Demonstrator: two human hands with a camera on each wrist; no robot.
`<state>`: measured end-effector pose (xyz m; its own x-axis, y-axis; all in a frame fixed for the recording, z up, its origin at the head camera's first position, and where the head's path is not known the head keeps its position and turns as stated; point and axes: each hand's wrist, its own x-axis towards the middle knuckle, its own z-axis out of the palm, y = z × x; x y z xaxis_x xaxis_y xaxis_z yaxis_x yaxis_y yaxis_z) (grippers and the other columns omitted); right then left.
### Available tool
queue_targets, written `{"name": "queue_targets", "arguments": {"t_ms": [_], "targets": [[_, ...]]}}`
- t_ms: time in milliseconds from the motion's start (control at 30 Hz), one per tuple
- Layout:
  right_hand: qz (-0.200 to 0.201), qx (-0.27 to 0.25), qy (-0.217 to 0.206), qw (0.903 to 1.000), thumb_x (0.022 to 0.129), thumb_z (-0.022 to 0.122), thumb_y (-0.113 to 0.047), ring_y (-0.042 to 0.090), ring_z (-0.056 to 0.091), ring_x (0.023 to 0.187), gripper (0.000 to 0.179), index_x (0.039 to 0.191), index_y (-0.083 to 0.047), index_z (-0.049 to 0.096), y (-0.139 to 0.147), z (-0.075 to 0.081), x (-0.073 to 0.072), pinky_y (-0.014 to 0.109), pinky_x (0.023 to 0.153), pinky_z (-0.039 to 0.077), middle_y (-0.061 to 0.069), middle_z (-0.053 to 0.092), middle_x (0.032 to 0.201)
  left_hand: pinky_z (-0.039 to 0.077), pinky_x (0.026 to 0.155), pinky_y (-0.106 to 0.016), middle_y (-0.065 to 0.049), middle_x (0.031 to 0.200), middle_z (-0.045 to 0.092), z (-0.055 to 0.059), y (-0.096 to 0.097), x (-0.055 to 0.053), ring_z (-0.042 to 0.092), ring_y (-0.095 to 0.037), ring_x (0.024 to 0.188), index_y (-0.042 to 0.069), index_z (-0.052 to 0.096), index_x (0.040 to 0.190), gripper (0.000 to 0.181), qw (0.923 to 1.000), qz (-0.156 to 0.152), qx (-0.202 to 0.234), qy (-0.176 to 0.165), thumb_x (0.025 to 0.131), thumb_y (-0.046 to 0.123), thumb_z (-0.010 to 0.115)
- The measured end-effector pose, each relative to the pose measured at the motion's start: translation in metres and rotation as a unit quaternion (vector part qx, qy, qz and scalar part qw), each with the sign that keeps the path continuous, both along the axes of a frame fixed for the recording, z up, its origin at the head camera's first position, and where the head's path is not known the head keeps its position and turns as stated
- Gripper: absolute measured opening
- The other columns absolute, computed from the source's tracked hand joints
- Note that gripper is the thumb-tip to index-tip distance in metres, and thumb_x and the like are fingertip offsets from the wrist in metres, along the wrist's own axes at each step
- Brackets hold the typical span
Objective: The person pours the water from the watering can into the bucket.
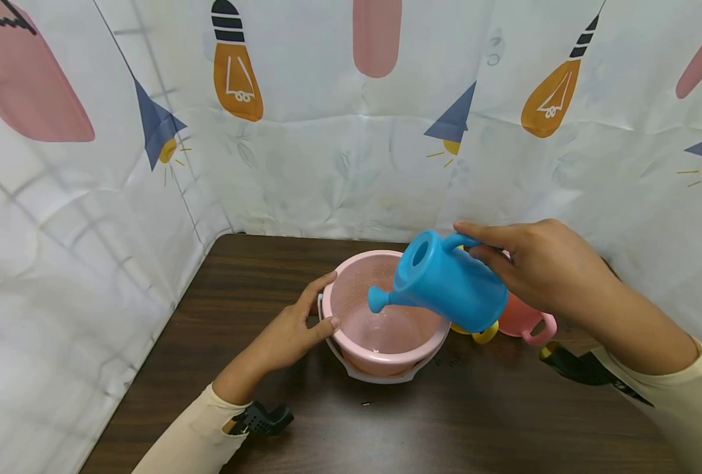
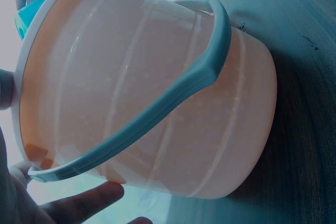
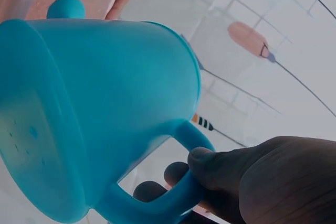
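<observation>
A pink bucket (image 1: 380, 359) stands upright on the dark wooden table, its pale bail handle (image 2: 157, 114) hanging down along the outside. My left hand (image 1: 294, 329) grips the bucket's left rim, thumb at the front and fingers farther back. Over the right side of the bucket, a blue watering can (image 1: 452, 289) tilts with its spout above the opening. My right hand (image 1: 535, 260) holds the can by its loop handle, the thumb and fingers around it in the right wrist view. Small drops cling to the bucket's inner wall. Whether water is flowing from the spout, I cannot tell.
Behind and below the can, a pinkish-red vessel with a handle (image 1: 540, 329) stands on the table, partly hidden. A yellow handle (image 1: 486, 333) shows beside it. Patterned cloth (image 1: 327, 178) hangs along the table's back and left edges.
</observation>
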<state>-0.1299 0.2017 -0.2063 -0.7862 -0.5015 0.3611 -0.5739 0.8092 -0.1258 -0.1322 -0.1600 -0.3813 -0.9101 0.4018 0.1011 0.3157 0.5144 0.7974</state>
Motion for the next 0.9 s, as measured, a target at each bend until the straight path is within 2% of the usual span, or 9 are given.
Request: {"name": "queue_targets", "arguments": {"t_ms": [200,267,333,433,600,900], "targets": [[-0.006,0.017,-0.01,0.9998,0.093,0.078,-0.021,0.014,0.047,0.055,0.048,0.14,-0.025,0.066,-0.006,0.002,0.001,0.035,0.051,0.034,-0.01,0.056,0.062,0.046,0.096,-0.056,-0.008,0.128,0.067,0.0,0.0,0.0,0.062,-0.026,0.119,0.041,0.019,0.161,0.075,1.0,-0.003,0.005,0.0,0.099,0.046,0.061],[-0.005,0.022,-0.012,0.9997,0.094,0.077,-0.021,0.015,0.051,0.057,0.048,0.14,-0.025,0.066,-0.008,0.003,0.001,0.035,0.051,0.036,-0.003,0.066,0.071,0.046,0.096,-0.057,-0.008,0.129,0.067,0.0,0.0,0.0,0.062,-0.026,0.119,0.041,0.019,0.161,0.075,1.0,-0.004,0.006,-0.001,0.099,0.046,0.062],[-0.005,0.025,-0.013,0.9996,0.094,0.076,-0.021,0.016,0.056,0.061,0.047,0.14,-0.026,0.066,-0.01,0.004,0.002,0.035,0.052,0.038,0.003,0.075,0.087,0.046,0.096,-0.057,-0.007,0.129,0.066,0.0,0.0,0.0,0.062,-0.027,0.119,0.042,0.019,0.161,0.075,1.0,-0.003,0.005,-0.002,0.099,0.047,0.062],[-0.004,0.027,-0.012,0.9996,0.094,0.076,-0.021,0.017,0.058,0.063,0.046,0.139,-0.026,0.066,-0.011,0.004,0.002,0.036,0.053,0.039,0.006,0.077,0.102,0.047,0.095,-0.056,-0.006,0.128,0.067,-0.001,0.0,0.0,0.063,-0.026,0.118,0.043,0.019,0.161,0.075,1.0,0.0,0.002,-0.002,0.099,0.047,0.062],[-0.008,0.031,-0.015,0.9994,0.094,0.076,-0.022,0.017,0.055,0.061,0.046,0.139,-0.028,0.067,-0.014,0.006,0.001,0.036,0.052,0.037,0.002,0.076,0.092,0.046,0.095,-0.054,-0.005,0.127,0.067,0.0,0.001,0.0,0.063,-0.025,0.118,0.043,0.019,0.161,0.075,1.0,0.005,-0.004,0.0,0.099,0.047,0.062],[-0.004,0.043,-0.027,0.9987,0.095,0.076,-0.022,0.023,0.064,0.071,0.045,0.139,-0.028,0.067,-0.019,0.01,0.0,0.036,0.053,0.042,0.011,0.076,0.11,0.046,0.096,-0.056,-0.007,0.127,0.067,-0.001,0.0,0.001,0.063,-0.026,0.118,0.042,0.019,0.161,0.075,1.0,0.003,0.0,0.001,0.099,0.046,0.062]]}}
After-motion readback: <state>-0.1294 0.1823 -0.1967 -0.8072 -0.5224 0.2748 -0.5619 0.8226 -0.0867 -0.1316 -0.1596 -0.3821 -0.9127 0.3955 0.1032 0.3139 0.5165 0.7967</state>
